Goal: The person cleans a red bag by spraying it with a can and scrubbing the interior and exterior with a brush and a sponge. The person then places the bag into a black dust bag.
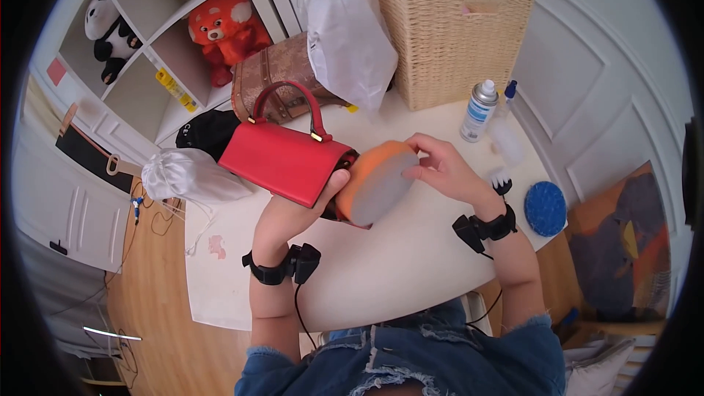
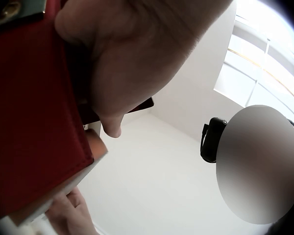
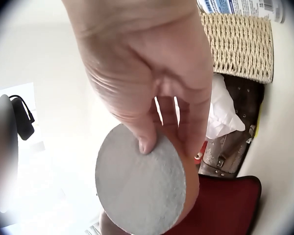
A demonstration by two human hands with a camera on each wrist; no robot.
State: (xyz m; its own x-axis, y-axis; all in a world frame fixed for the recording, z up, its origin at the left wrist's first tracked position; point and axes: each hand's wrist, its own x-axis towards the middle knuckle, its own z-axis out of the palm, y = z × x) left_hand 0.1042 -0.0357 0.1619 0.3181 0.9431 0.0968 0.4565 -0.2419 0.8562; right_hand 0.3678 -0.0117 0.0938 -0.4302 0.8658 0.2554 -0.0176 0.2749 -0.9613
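Note:
A red handbag (image 1: 279, 161) with a top handle is tilted over the table, its dark open end facing right. My left hand (image 1: 290, 214) grips the bag at that end, the thumb lying along the edge of the opening; its other fingers are hidden behind the bag. A round orange foam pad with a flat grey face (image 1: 385, 183) is right at the opening, overlapping it in the head view. My right hand (image 1: 447, 172) pinches the pad's rim. The right wrist view shows the thumb on the grey face (image 3: 137, 181) and the fingers behind it.
Behind the bag are a brown patterned case (image 1: 264, 73), a white drawstring bag (image 1: 345, 37) and a wicker basket (image 1: 455, 37). A spray can (image 1: 479, 111) and a blue round pad (image 1: 545, 209) stand right. Left lie a silvery pouch (image 1: 191, 176) and black cloth (image 1: 209, 132).

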